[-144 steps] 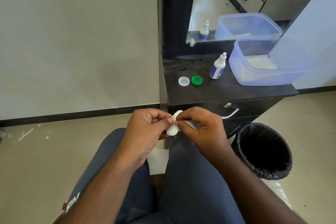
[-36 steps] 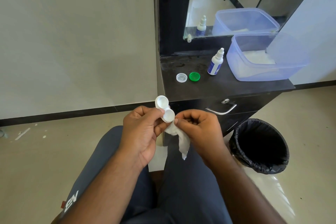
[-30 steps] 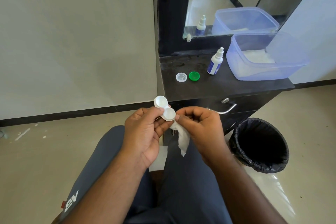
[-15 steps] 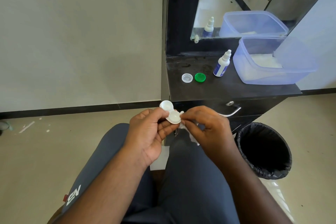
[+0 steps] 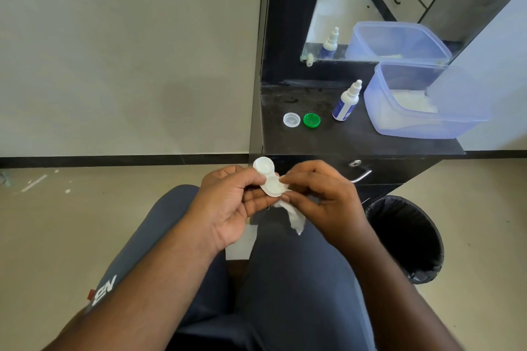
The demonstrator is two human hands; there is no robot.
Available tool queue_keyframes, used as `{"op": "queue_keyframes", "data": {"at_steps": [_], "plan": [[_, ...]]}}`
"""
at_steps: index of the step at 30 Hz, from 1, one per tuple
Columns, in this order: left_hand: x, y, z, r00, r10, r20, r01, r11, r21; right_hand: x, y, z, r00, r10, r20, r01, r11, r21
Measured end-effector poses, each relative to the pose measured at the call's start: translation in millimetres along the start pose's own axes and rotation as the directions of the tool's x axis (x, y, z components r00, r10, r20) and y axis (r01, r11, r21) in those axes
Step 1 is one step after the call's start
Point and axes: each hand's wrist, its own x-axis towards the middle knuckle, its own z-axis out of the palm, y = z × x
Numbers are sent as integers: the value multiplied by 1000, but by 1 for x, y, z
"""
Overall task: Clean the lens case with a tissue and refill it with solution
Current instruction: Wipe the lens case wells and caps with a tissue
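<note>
A white two-well lens case (image 5: 268, 177) is pinched in my left hand (image 5: 231, 205) above my lap, its open wells facing up. My right hand (image 5: 322, 199) grips a crumpled white tissue (image 5: 293, 215) against the case's nearer well; a tail of tissue hangs below the fingers. On the black counter (image 5: 328, 137) lie the two loose caps, a clear white cap (image 5: 291, 120) and a green cap (image 5: 311, 120). The small solution bottle (image 5: 345, 102) with a blue label stands upright beside them.
A translucent blue plastic tub (image 5: 422, 122) holding white tissues sits at the counter's right end, under a mirror. A black-lined waste bin (image 5: 407, 239) stands on the floor right of my knees. A drawer handle (image 5: 360, 177) juts out just behind my right hand.
My hands stay together over my lap. The tissue, hanging free a second ago, was bunched against the case's nearer well and now hangs lower again. The case has tilted slightly.
</note>
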Motion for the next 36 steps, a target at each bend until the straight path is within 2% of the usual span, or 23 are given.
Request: {"op": "queue_keyframes", "data": {"at_steps": [4, 10, 13, 18, 22, 29, 36], "plan": [[-1, -1, 4, 999, -30, 12, 29, 998, 47, 1, 5, -9, 999, 25, 41, -26, 999, 30], [-4, -7, 4, 999, 19, -43, -16, 998, 53, -2, -6, 2, 998, 38, 46, -34, 996, -81], [-5, -9, 4, 995, 55, -78, -49, 997, 65, -3, -12, 14, 998, 61, -4, -61, 985, -163], [-4, -14, 5, 984, 118, -136, -109, 991, 73, -8, -14, 19, 966, 213, -147, -231, 966, -113], [-5, -21, 8, 979, 127, -158, -114, 989, 89, -8, -21, 26, 969, 192, -158, -212, 970, -116], [-6, -22, 5, 968, 163, -191, -145, 984, 105, -10, -22, 26, 944, 271, -186, -294, 950, -110], [-7, -24, 6, 968, 163, -191, -141, 982, 123, -8, -23, 29, 962, 225, -156, -247, 959, -139]]}}
